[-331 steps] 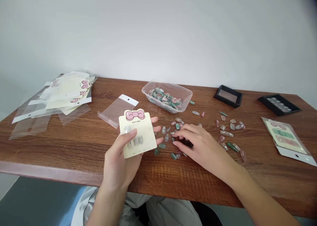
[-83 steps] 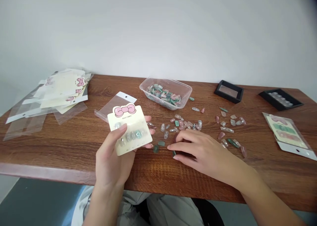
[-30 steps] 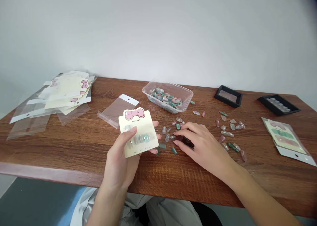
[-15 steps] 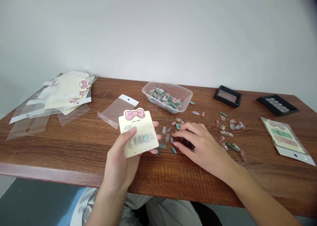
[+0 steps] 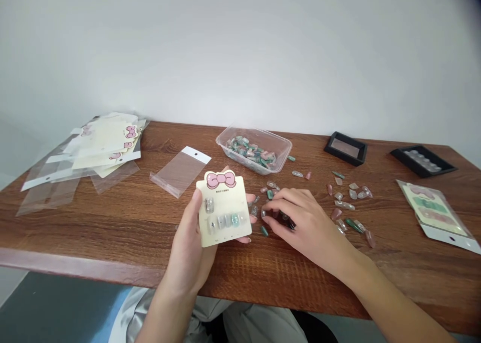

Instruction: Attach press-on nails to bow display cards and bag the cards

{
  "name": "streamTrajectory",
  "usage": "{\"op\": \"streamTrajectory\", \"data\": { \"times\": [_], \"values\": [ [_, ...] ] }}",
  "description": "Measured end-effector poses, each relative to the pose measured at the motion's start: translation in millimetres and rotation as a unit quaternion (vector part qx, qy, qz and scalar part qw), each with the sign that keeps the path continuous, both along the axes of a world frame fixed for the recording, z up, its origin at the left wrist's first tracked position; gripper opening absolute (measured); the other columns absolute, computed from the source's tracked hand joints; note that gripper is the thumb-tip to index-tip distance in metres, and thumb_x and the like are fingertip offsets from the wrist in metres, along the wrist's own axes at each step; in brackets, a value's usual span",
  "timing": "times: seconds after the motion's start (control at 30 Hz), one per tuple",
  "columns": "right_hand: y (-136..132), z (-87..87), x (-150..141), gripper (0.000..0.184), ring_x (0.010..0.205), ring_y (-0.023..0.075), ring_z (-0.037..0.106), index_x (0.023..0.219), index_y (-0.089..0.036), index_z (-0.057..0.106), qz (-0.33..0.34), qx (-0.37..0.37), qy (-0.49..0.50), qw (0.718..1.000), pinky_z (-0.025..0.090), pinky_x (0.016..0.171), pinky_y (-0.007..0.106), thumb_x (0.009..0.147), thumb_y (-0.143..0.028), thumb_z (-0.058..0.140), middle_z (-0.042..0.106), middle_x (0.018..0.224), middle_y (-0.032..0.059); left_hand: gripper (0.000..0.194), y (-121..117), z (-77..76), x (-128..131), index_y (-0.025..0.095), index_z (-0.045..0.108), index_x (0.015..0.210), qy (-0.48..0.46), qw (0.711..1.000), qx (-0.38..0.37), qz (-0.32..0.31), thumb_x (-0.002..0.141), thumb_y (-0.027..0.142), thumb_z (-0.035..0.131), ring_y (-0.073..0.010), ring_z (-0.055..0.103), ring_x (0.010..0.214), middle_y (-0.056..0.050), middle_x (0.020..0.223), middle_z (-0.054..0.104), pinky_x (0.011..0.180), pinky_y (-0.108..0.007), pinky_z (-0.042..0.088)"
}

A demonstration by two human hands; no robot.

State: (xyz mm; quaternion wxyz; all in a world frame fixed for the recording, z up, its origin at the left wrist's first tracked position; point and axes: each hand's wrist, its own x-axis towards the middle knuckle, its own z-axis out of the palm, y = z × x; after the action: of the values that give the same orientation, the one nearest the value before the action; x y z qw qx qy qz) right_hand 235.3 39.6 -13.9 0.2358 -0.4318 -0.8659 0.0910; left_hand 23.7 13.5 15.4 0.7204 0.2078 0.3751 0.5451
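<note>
One cream, pink-bowed paper card (image 5: 225, 202) sits in the left hand (image 5: 193, 255), thumb now edgeward, baring a clear plastic nail (image 5: 209, 204), while the right hand (image 5: 306, 215) narrows over loose glossy nails (image 5: 264, 230), hold unclear.

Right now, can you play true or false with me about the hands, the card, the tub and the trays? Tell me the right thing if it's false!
1. The left hand is holding a card. True.
2. The bow on that card is blue. False: the bow is pink.
3. The right hand is inside the tub. False: the right hand is down by the loose nails, and the tub is farther back.
4. Both black trays are to the right of the tub. True.
5. The pile of cards is on the right side of the table. False: the pile of cards is on the left side of the table.
</note>
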Motion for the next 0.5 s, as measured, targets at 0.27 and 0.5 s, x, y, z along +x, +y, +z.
{"op": "streamTrajectory", "data": {
  "times": [0.27,0.5],
  "values": [
    [-14,25.3,2,0.014,0.080,0.0127,0.063,0.101,-0.020,0.069,-0.049,0.064,0.164,0.983,0.050,0.071,0.027,0.091,-0.011,0.068,0.065,0.091,0.0020,0.060,-7,-14.6,20,0.019,0.044,0.152,-0.060,0.996,-0.016,-0.070,0.101,0.052,0.040,-0.0294,0.074,0.087,-0.017,0.114,0.075,0.064,-0.036,0.059],
    [-25,24.5,-8,0.012,0.068,0.0103,0.059,0.101,-0.017,0.069,0.035,0.050,0.175,0.983,0.052,0.067,0.026,0.091,-0.012,0.068,0.065,0.091,0.0029,0.059,-18,-29.3,40,0.019,0.064,0.137,-0.066,0.993,-0.050,-0.082,0.094,0.058,0.056,-0.0335,0.061,0.124,-0.013,0.128,0.071,0.099,-0.046,0.054]
  ]
}}
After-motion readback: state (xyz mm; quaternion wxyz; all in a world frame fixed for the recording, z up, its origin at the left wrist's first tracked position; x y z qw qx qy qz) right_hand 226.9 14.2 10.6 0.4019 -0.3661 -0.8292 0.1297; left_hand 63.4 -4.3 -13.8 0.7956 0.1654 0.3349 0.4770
